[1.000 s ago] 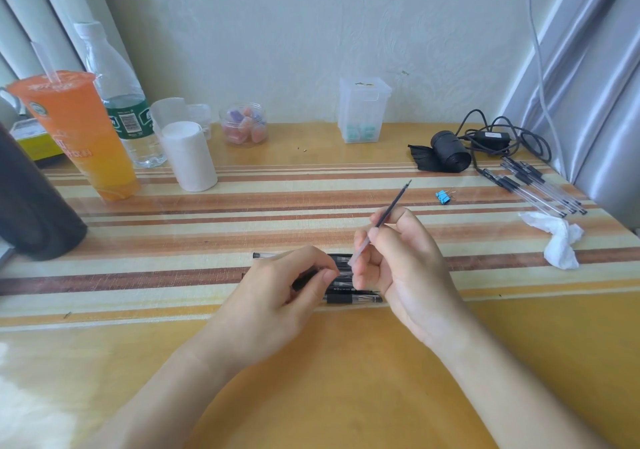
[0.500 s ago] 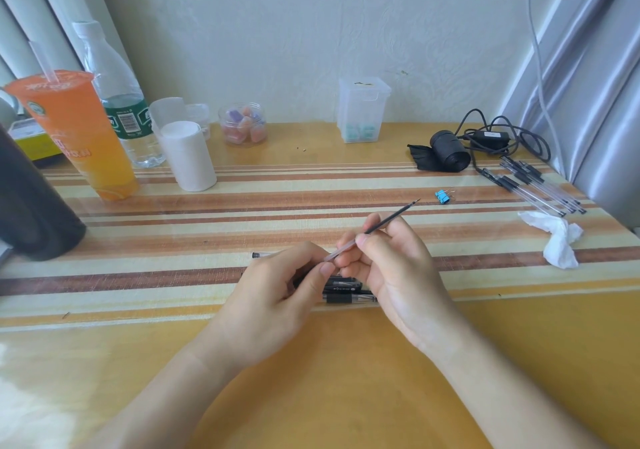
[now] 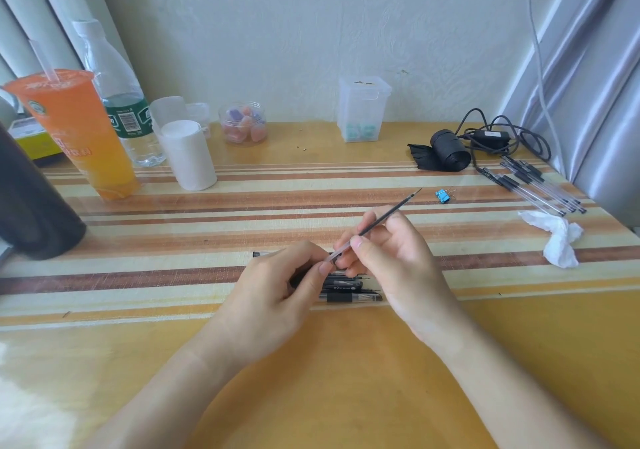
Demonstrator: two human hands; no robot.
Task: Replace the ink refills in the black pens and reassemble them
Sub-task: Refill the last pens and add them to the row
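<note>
Striped table [image 3: 173, 206], two hands over a heap of pens [image 3: 349, 289].
Right hand [image 3: 391, 258] pinches a thin refill [image 3: 384, 218], clear end low toward the left hand [image 3: 273, 289], dark tip tilted up and away. The left hand curls round a black barrel [image 3: 298, 278], mostly hidden. Beyond lie a blue clip [image 3: 442, 196], a crumpled white tissue [image 3: 561, 240], slim clear spares [image 3: 540, 189] in a row and a glossy black roll [image 3: 448, 156]. Far left stands an orange cup [image 3: 83, 143].

tbl [image 3: 346, 379] yellow w/ brown-cream stripes | pens [image 3: 349, 291] blk | cup [image 3: 79, 133] orange | clip [image 3: 442, 195] blue
</note>
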